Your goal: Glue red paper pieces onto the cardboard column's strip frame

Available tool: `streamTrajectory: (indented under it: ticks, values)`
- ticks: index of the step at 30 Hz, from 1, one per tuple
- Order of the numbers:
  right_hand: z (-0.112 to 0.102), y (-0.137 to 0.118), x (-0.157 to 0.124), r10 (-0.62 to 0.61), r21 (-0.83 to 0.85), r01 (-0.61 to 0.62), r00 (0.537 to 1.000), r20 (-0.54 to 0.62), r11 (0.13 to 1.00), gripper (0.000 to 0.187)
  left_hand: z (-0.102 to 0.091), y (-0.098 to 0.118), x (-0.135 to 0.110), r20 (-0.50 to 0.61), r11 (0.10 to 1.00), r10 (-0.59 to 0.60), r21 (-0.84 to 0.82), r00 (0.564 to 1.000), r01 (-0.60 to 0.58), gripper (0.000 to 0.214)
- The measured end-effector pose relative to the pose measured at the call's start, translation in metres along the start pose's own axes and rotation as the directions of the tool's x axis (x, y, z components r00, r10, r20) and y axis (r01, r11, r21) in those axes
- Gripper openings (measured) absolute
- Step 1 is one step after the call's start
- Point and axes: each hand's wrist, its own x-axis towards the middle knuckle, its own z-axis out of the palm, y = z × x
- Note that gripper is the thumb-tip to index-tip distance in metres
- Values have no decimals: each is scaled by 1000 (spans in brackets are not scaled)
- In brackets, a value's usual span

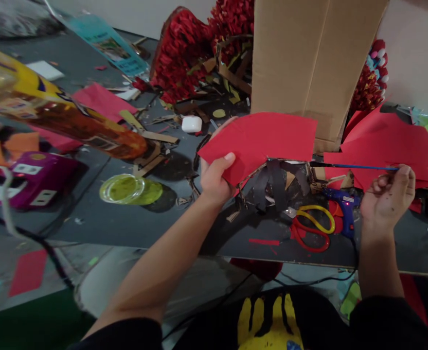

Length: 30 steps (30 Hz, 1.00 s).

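Note:
My left hand (216,182) pinches a curved piece of red paper (268,136), thumb on top and fingers hidden behind it. Just below the paper lies a cardboard form wrapped in black strips (272,184); whether the two are joined I cannot tell. In my right hand (392,194) is a thin blue-handled brush (360,167), gripped by its far end. Its dark tip points left, close to the paper's lower right corner. Yellow-and-red-handled scissors (314,227) and a blue glue gun (347,209) with a small red light lie between my hands.
A tall cardboard piece (309,58) stands behind. Red paper sheets (389,146) are piled at right. On the left are a tilted-looking bottle (64,112), a cup of yellowish liquid (126,189), a purple power block (35,177) and a blue-labelled bottle (108,43). Scraps litter the table.

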Motion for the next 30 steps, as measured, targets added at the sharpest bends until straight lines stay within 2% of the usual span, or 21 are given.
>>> streamTrajectory:
  ticks: [5, 8, 10, 13, 16, 19, 22, 25, 30]
  values:
    - [1, -3, -3, -2, 4, 2, 1000, 10, 1000, 39, 16, 14, -4, 66, 992, 28, -125, 997, -19, 45]
    - [2, -3, -4, 7, -5, -7, 1000, 16, 1000, 41, 15, 11, -4, 49, 983, 42, -183, 998, -33, 57]
    - [2, -3, -5, 8, -10, -8, 1000, 18, 1000, 42, 11, 8, -4, 43, 979, 92, -187, 995, -83, 60]
    - [3, -2, -4, -1, -16, 1, 1000, 21, 1000, 42, 3, 3, -6, 93, 976, 215, -43, 972, -211, 51]
    - [3, -1, -5, -23, -27, 24, 999, 35, 999, 41, -8, -3, -8, 206, 920, 320, 167, 925, -355, 42]
    - [2, -2, -8, -67, -52, 71, 995, 77, 996, 40, -15, -10, -9, 286, 865, 402, 192, 870, -463, 49]
    - [3, -3, -14, -145, -74, 154, 982, 122, 985, 39, -16, -14, -9, 276, 824, 489, 166, 828, -542, 58]
    - [6, -6, -23, -270, -97, 283, 954, 134, 954, 38, -13, -12, -8, 238, 809, 532, 143, 813, -571, 58]
    - [9, -5, -33, -528, -175, 526, 848, 38, 832, 39, -8, -5, -7, 281, 755, 583, 159, 762, -636, 52]
